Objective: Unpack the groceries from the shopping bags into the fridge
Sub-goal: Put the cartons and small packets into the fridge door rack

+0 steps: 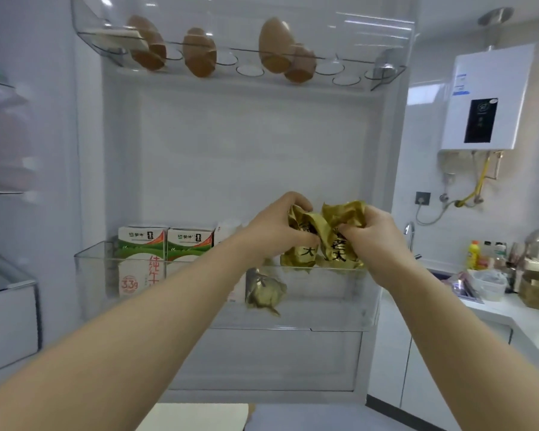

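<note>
The fridge door stands open in front of me. My left hand [277,227] grips one gold foil packet [299,255], and my right hand [375,236] grips a second gold foil packet [344,213] beside it. Both packets hang just above the rim of the clear lower door bin [330,293]. A third gold packet [263,290] lies inside that bin. Two green-and-white milk cartons [142,259] stand at the bin's left end.
Several brown eggs [199,52] sit in the clear top door tray. Fridge shelves [0,188] show at the left edge. To the right, a white counter [511,309] carries bottles, a container and a brown bag [537,289]. A white water heater [487,98] hangs on the wall.
</note>
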Motion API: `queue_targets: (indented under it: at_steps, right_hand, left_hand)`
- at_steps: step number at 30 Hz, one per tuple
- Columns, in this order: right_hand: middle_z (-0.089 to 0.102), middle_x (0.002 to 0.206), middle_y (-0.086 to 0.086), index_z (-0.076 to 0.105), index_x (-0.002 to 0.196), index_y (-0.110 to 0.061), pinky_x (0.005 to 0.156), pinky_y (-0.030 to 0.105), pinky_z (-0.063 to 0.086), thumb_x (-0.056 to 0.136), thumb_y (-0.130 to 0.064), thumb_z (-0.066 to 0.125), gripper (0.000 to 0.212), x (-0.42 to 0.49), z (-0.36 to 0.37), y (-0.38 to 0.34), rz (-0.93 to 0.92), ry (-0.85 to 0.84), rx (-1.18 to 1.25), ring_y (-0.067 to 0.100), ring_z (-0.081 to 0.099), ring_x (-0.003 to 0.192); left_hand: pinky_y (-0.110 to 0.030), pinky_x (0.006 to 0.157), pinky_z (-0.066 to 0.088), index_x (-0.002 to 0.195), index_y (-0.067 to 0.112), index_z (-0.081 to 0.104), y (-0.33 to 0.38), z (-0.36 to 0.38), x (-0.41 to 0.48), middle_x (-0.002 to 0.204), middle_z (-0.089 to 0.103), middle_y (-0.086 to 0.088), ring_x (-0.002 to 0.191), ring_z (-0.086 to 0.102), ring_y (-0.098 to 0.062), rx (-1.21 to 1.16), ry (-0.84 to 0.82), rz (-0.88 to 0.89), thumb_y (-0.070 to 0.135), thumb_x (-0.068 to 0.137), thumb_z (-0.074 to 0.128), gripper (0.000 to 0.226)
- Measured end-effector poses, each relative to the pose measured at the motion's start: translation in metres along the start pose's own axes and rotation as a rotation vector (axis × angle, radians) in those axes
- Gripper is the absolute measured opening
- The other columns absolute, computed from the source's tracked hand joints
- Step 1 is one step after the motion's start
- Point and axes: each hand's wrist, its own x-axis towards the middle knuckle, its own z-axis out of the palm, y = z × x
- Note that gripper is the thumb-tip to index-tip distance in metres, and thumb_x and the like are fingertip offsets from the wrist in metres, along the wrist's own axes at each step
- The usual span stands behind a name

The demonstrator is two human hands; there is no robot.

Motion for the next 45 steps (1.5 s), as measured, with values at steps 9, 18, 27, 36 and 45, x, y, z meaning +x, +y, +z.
queue_targets:
  at_steps: [9,18,27,36,45]
  right_hand:
    - [0.069,0.09,0.007,0.066,0.094,-0.014,0.078,0.036,0.054,0.084,-0.007,0.059,0.013,0.014,0.003,0.007,0.079,-0.197,-0.203,0.023,0.065,0.085]
    - [0.054,0.069,0.008,0.058,0.077,-0.004,0.05,0.023,0.037,0.081,0.0,0.053,0.007,0.018,0.01,0.002,0.105,-0.314,-0.405,0.02,0.048,0.062]
    - [0.057,0.072,0.008,0.063,0.083,-0.004,0.05,0.023,0.046,0.085,-0.008,0.052,0.012,0.019,0.014,0.004,0.117,-0.358,-0.505,0.021,0.052,0.062]
    - [0.056,0.084,0.005,0.064,0.101,-0.013,0.048,0.025,0.053,0.088,-0.007,0.051,0.019,0.018,0.014,0.006,0.09,-0.319,-0.453,0.022,0.059,0.071]
    - [0.049,0.105,0.009,0.059,0.1,-0.017,0.058,0.033,0.058,0.086,-0.001,0.051,0.023,0.016,0.013,0.008,0.068,-0.229,-0.417,0.026,0.058,0.075]
  left_hand:
    - [-0.024,0.063,0.043,0.097,0.022,0.05,-0.017,0.002,0.019,0.086,0.054,0.007,0.074,0.051,-0.008,0.334,-0.135,-0.122,0.029,0.071,0.08,0.041]
    - [-0.024,0.072,0.042,0.113,0.017,0.05,-0.017,0.007,0.022,0.1,0.054,0.002,0.089,0.05,-0.016,0.524,-0.18,-0.177,0.039,0.076,0.074,0.049]
    - [-0.024,0.062,0.035,0.097,0.017,0.048,-0.021,0.014,0.03,0.08,0.048,0.005,0.081,0.046,-0.015,0.707,-0.26,-0.198,0.05,0.084,0.06,0.037]
    - [-0.024,0.067,0.045,0.131,0.015,0.043,-0.014,0.011,0.025,0.113,0.052,-0.005,0.091,0.049,-0.019,0.701,-0.226,-0.275,0.031,0.089,0.061,0.048]
    - [-0.026,0.079,0.043,0.127,0.016,0.048,-0.008,0.008,0.02,0.127,0.049,-0.009,0.097,0.047,-0.019,0.761,-0.211,-0.252,0.018,0.084,0.067,0.047]
